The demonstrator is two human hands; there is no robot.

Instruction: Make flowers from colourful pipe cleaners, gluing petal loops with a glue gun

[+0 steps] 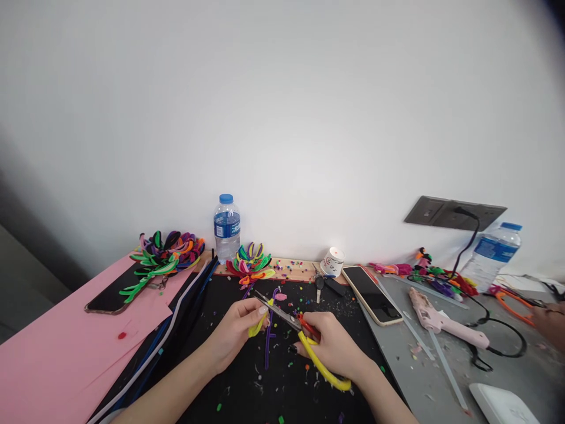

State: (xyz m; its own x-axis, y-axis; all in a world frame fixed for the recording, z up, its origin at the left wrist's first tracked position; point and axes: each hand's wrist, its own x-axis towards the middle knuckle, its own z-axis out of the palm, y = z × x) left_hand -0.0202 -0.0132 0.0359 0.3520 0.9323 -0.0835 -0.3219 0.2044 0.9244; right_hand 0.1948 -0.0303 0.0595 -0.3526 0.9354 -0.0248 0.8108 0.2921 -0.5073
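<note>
My left hand (pixel 236 330) is closed in a pinch on a short yellow pipe cleaner piece (pixel 258 323), held just above the black mat (pixel 247 388). My right hand (pixel 333 347) grips scissors (pixel 304 338) with yellow and red handles. Their blades point left and reach the yellow piece at my left fingertips. A purple pipe cleaner (pixel 268 341) lies on the mat between my hands. Small coloured scraps are scattered over the mat.
Pipe cleaner flowers (pixel 170 250) lie on pink paper (pixel 57 347) beside a phone (pixel 108 297); another flower (pixel 251 263) stands by a water bottle (pixel 226 227). To the right lie keys (pixel 326 284), a second phone (pixel 371 293), a pink glue gun (pixel 441 321) and another bottle (pixel 492 254). Another person's hand (pixel 549 321) rests at the far right.
</note>
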